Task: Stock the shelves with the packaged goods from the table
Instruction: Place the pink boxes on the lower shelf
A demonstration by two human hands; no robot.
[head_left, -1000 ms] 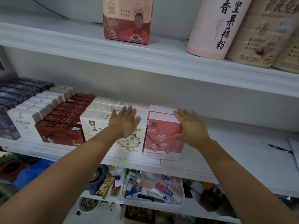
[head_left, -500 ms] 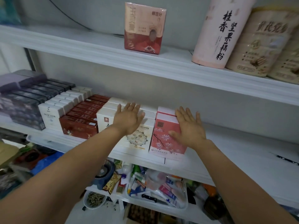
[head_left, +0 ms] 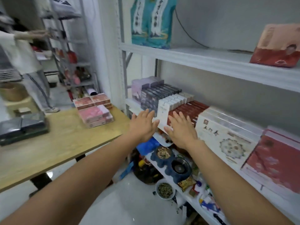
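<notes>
Both my hands hang empty in the air with fingers spread, in front of the middle shelf. My left hand is beside my right hand, which overlaps the white boxes and dark red boxes. Further right on that shelf stand cream boxes and a pink-red floral box. To the left, a stack of pink boxes lies on the wooden table, apart from both hands.
Dark grey and lilac boxes fill the shelf's left end. Teal bags and a red carton sit on the upper shelf. Bowls and clutter crowd the bottom shelf. A dark flat case lies on the table. Another person stands back left.
My view has swung left, bringing the table into sight. Both hands have come off the cream and pink-red boxes and moved left along the shelf, still empty.
</notes>
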